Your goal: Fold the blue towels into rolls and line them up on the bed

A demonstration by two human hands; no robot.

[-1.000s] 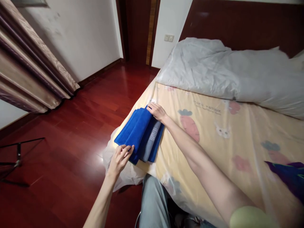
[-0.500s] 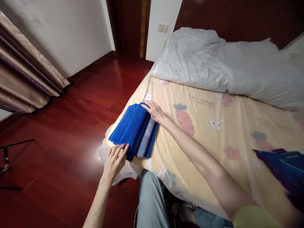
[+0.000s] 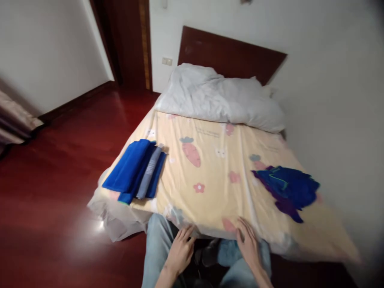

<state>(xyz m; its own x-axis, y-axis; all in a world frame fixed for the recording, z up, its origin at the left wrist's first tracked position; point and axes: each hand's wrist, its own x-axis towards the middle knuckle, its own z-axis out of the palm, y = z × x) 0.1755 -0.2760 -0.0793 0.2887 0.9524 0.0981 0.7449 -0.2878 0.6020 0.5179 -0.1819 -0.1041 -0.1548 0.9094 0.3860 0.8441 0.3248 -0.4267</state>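
My left hand [image 3: 181, 247] is over the near edge of the bed, fingers stretched out and holding nothing. To its right, my right hand [image 3: 247, 241] lies near the same edge with its fingers apart, also holding nothing. Folded blue cloths [image 3: 127, 168] rest at the left side of the bed, away from both hands. Among them is a folded grey cloth [image 3: 149, 172] with white stripes. A crumpled heap of blue and purple cloths [image 3: 289, 188] lies on the right side.
The bed has a yellow sheet [image 3: 210, 168] printed with carrots and flowers. A bunched white quilt [image 3: 216, 96] lies before the dark headboard [image 3: 228, 54]. Reddish wooden floor [image 3: 60, 192] runs along the left, with a curtain [image 3: 15, 120] beyond. My knees are under the bed's edge.
Both hands have left the folded blue cloths and moved to the right, back to the bed's near edge. The view has swung right, bringing the whole crumpled heap into sight.
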